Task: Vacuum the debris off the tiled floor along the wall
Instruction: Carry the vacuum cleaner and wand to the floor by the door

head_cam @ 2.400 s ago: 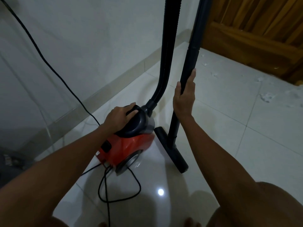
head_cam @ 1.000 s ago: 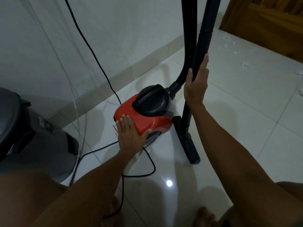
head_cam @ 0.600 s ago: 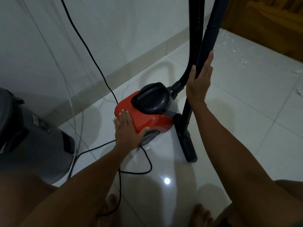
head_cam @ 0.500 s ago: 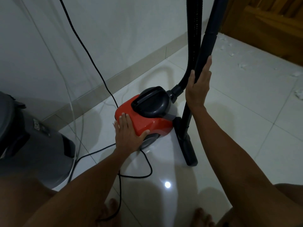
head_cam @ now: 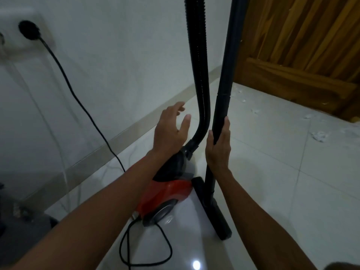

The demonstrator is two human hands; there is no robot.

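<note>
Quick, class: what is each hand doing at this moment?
Left hand: open, fingers spread, holding nothing, above the red canister vacuum.
Right hand: closed around the black rigid vacuum wand.

Head-worn view, apparently steeply downward

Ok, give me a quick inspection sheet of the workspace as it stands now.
Surface: glossy white tiled floor, lamp glare near the bottom edge.
Job's things: red vacuum on the floor; hose rising from it; wand upright, floor nozzle down on the tiles.
Clutter: white debris scattered near the wooden door.
Hands: right hand wrapped around the wand; left hand open, in the air above the vacuum.
Cables: power cord plugged into the wall socket, slack loop on the floor.
Surroundings: white wall with skirting.
</note>
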